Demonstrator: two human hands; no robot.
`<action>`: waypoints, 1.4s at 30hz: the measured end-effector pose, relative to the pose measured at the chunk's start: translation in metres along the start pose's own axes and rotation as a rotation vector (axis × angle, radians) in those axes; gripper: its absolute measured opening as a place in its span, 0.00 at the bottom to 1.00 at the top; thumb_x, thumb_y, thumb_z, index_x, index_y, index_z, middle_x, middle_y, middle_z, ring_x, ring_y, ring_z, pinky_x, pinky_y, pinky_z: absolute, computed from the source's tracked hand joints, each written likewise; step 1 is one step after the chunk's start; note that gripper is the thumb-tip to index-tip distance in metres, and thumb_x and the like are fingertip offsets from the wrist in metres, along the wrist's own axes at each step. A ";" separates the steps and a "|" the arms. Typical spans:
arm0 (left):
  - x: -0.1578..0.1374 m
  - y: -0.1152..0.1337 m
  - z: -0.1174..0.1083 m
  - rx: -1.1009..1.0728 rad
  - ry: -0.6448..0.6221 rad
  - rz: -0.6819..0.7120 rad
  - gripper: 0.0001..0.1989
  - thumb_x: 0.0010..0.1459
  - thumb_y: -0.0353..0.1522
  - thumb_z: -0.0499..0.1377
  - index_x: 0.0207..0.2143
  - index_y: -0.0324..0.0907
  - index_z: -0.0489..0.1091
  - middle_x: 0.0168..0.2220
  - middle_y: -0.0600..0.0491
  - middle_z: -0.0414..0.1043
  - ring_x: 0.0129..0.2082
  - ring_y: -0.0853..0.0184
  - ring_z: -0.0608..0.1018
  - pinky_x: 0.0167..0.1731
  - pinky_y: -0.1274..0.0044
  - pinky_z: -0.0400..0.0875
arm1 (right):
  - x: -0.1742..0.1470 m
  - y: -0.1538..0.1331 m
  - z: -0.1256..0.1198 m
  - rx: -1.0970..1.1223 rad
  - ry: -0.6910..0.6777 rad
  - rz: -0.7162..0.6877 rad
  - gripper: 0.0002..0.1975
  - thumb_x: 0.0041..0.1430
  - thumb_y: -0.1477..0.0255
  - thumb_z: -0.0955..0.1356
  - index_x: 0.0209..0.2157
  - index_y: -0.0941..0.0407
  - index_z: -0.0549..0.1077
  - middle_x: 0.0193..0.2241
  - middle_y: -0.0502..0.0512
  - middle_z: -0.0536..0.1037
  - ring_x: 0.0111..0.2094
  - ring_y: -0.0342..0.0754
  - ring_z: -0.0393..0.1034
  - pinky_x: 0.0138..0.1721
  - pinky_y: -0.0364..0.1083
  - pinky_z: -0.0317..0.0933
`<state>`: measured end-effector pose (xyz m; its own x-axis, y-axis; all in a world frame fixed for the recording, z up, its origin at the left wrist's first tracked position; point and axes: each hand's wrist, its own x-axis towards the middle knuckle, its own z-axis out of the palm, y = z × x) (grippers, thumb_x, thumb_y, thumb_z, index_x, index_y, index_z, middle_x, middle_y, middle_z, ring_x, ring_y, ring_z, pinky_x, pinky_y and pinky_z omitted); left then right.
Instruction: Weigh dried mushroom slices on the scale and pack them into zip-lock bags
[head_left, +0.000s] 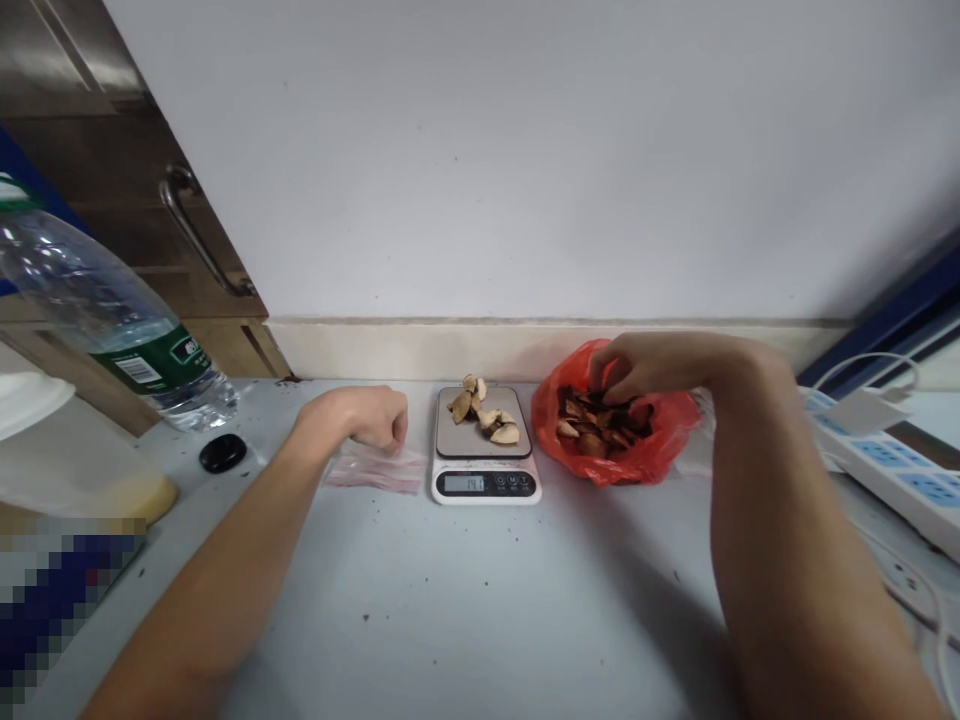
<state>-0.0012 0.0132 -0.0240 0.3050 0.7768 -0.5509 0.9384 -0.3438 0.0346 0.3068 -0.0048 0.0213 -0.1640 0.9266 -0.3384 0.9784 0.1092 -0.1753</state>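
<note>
A small white digital scale (486, 487) stands in the middle with several pale-brown dried slices, which look like dried mushroom (466, 404), on its plate. Its display reads about 14.1. Left of it, my left hand (379, 418) is curled into a fist, resting over some clear zip bags (379, 474); nothing shows inside its fingers. My right hand (637, 368) dips into an open red plastic bag (550, 425) right of the scale. Its bent fingers are somewhat apart among darker dried slices (596, 442); the fingertips are partly hidden and no slice is visibly gripped.
At left stand a large water bottle (161, 360), a black lid (223, 453) and a translucent white-lidded container (82, 460). A white power strip (892, 470) with cables lies at right. A wall (525, 180) rises behind the grey tabletop (465, 610), which has small crumbs.
</note>
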 end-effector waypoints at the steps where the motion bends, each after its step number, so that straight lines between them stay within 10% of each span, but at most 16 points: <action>1: -0.001 -0.001 -0.001 -0.005 0.007 0.017 0.10 0.44 0.27 0.60 0.30 0.44 0.78 0.36 0.52 0.83 0.35 0.62 0.81 0.29 0.78 0.68 | 0.001 0.001 0.001 0.007 -0.003 -0.005 0.05 0.43 0.76 0.68 0.19 0.52 0.73 0.20 0.49 0.75 0.25 0.50 0.70 0.26 0.46 0.61; 14: 0.002 -0.002 0.001 -0.014 0.035 0.028 0.09 0.44 0.27 0.60 0.29 0.44 0.79 0.33 0.51 0.82 0.33 0.61 0.80 0.30 0.77 0.69 | 0.005 -0.045 0.010 0.064 0.256 -0.217 0.10 0.51 0.74 0.70 0.37 0.52 0.80 0.37 0.54 0.83 0.36 0.50 0.76 0.33 0.43 0.66; 21: -0.001 0.000 0.000 -0.020 0.031 0.025 0.14 0.40 0.22 0.56 0.29 0.43 0.77 0.32 0.52 0.82 0.32 0.63 0.80 0.28 0.78 0.67 | 0.027 -0.078 0.037 0.023 -0.015 -0.287 0.18 0.44 0.78 0.72 0.40 0.52 0.79 0.39 0.55 0.83 0.35 0.51 0.76 0.26 0.43 0.63; 42: -0.017 -0.005 -0.015 -0.022 0.316 0.077 0.11 0.54 0.29 0.56 0.37 0.43 0.76 0.34 0.50 0.76 0.30 0.65 0.75 0.29 0.77 0.64 | -0.004 -0.020 0.002 0.400 0.166 -0.386 0.18 0.52 0.64 0.69 0.45 0.55 0.76 0.33 0.55 0.83 0.36 0.51 0.78 0.38 0.48 0.69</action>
<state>-0.0081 0.0100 -0.0021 0.4074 0.8756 -0.2595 0.9128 -0.3991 0.0864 0.2871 -0.0111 0.0242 -0.4461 0.8942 -0.0364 0.7229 0.3361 -0.6037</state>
